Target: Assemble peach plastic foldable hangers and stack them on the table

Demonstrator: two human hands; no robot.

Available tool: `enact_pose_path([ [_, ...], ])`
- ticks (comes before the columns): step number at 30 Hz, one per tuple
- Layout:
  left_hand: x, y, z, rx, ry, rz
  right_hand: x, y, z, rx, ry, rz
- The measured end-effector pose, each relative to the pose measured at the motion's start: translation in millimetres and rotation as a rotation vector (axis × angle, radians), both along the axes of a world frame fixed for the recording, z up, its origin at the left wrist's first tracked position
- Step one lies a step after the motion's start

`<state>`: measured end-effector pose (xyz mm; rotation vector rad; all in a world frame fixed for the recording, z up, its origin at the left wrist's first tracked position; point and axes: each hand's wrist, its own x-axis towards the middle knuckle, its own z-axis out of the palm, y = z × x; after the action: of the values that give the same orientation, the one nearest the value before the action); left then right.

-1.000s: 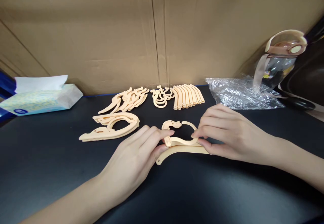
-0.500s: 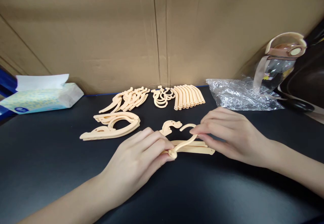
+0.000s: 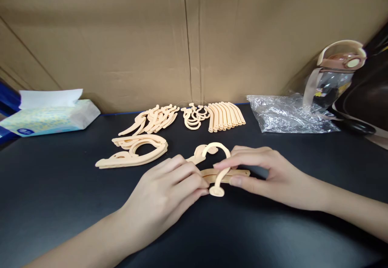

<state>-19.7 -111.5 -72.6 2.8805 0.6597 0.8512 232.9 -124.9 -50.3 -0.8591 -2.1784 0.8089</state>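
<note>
Between left hand (image 3: 163, 191) and right hand (image 3: 266, 177) lies the pinched hanger (image 3: 222, 176).

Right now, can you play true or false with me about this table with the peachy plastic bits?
1. The left hand and the right hand both hold peach plastic hanger pieces at the black table. True.
2. The blue-and-white tissue pack lies on the right. False: it lies far left.
3. A crinkly clear plastic bag lies back right. True.
4. The wall behind is white tile. False: it is brown cardboard.
</note>
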Motion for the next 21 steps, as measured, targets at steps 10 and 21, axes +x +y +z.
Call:
enact_pose_path([
  [10,0.9,-1.4,-2.7,-0.013,0.05,0.128,6.6,15.7,-4.7,-0.157,0.151,-0.271],
  [21,2.7,-2.7,-1.1,-0.044,0.034,0.096,4.6,15.5,-6.4,-0.187,0.134,-0.229],
])
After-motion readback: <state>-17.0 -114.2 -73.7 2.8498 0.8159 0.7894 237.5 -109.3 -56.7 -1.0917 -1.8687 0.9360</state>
